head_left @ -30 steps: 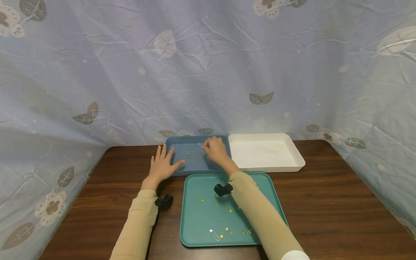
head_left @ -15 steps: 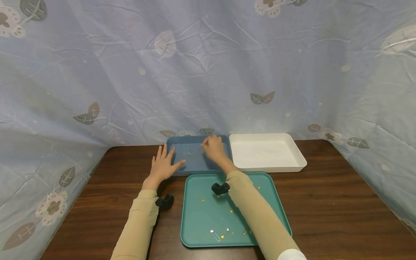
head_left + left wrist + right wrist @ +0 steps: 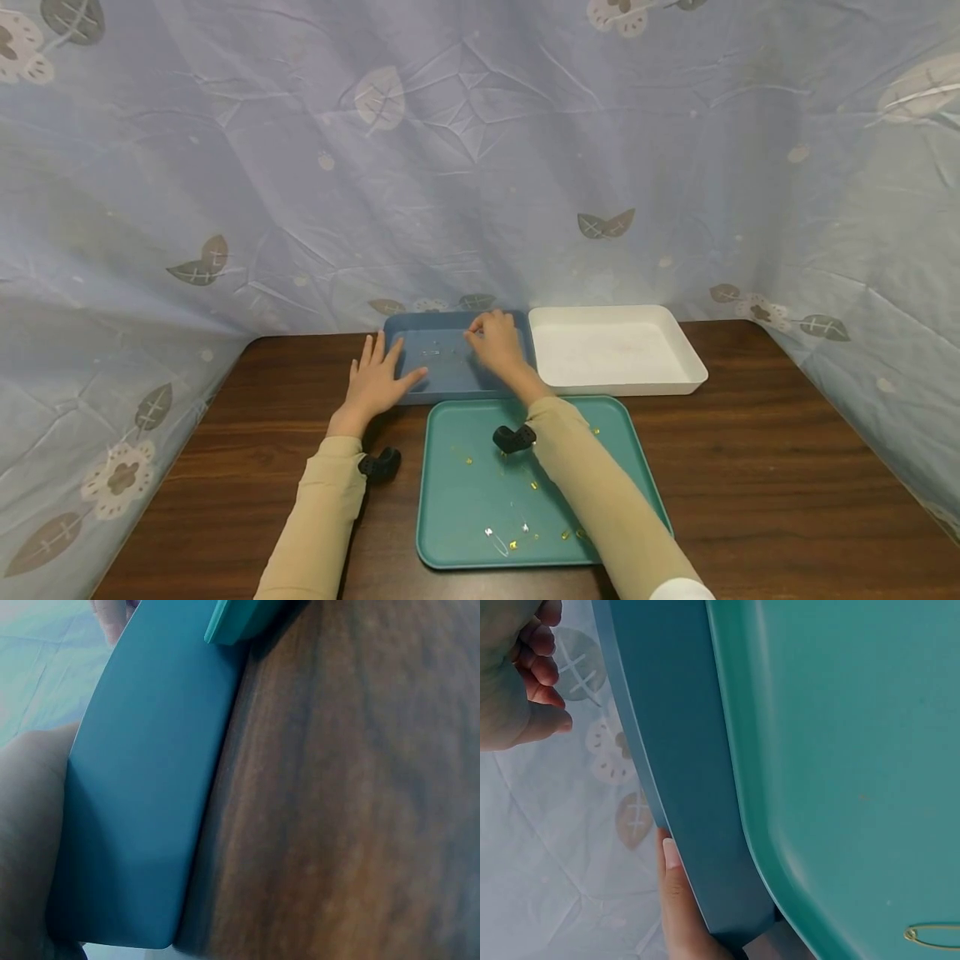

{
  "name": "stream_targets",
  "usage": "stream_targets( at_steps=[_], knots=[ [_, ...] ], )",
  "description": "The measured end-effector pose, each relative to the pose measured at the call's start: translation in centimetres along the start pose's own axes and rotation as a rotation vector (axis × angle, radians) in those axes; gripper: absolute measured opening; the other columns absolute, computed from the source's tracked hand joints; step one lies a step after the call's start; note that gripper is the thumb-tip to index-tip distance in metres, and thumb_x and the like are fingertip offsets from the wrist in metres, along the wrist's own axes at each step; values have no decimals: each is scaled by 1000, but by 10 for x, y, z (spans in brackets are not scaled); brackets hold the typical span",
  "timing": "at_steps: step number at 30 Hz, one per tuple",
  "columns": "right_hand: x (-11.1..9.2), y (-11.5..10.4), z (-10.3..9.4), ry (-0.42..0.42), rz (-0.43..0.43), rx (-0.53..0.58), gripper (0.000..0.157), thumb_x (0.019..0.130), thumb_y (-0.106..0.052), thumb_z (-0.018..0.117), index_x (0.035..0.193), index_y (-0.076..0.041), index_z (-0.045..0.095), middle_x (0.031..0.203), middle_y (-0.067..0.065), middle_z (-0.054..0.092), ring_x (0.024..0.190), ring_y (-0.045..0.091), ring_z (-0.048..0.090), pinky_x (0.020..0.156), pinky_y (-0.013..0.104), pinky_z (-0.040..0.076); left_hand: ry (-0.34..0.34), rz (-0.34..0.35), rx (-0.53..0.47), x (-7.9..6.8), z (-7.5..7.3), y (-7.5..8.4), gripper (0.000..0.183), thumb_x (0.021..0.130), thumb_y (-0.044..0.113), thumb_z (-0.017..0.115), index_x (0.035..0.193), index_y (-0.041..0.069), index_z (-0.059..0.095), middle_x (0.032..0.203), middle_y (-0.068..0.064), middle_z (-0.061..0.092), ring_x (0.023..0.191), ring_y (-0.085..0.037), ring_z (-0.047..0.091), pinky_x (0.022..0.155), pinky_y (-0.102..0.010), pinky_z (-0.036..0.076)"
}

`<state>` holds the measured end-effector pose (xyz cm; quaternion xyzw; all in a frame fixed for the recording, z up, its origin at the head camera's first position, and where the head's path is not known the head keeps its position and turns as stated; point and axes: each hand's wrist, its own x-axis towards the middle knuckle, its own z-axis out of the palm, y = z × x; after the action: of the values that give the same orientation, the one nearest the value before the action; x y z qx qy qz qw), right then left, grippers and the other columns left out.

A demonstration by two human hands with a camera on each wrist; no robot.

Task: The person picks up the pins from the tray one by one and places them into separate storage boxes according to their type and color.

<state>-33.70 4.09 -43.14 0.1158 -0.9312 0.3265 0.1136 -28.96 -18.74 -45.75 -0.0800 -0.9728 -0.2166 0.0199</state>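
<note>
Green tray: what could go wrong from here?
The right sleeve crosses over the green tray; if it dips, it could drag loose pins.
A silver pin lies close to a gold pin near the front edge; a hasty pick might take the wrong one.
The left hand is at the blue tray; a push could nudge it into the green tray.

Smooth plastic trays (image 3: 456,500), shiny metal pins (image 3: 513,545), wood-grain table (image 3: 780,467), creased cloth backdrop (image 3: 480,183)

Silver pins (image 3: 431,353) in blue tray (image 3: 450,381), gold pins (image 3: 513,545) across green tray (image 3: 453,504)
</note>
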Motion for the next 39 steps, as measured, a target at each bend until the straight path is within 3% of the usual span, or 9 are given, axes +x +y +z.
stream_targets(
  at_steps=[27,39],
  knots=[
    [-55,2,-39,-11,-105,85,18,93,-26,67,98,-9,64,102,10,58,95,25,47,85,39,42,2,3,-23,-3,-1,2,87,93,62,50,157,13,19,164,-21,0,151,-41,-5,115,-70,6],
    [-83,0,-54,2,-204,108,16,91,-22,69,96,-7,64,98,10,58,95,27,50,85,40,40,-4,2,-27,-3,0,0,87,93,63,49,157,13,18,164,-21,-1,151,-42,-6,115,-70,6]
  ],
)
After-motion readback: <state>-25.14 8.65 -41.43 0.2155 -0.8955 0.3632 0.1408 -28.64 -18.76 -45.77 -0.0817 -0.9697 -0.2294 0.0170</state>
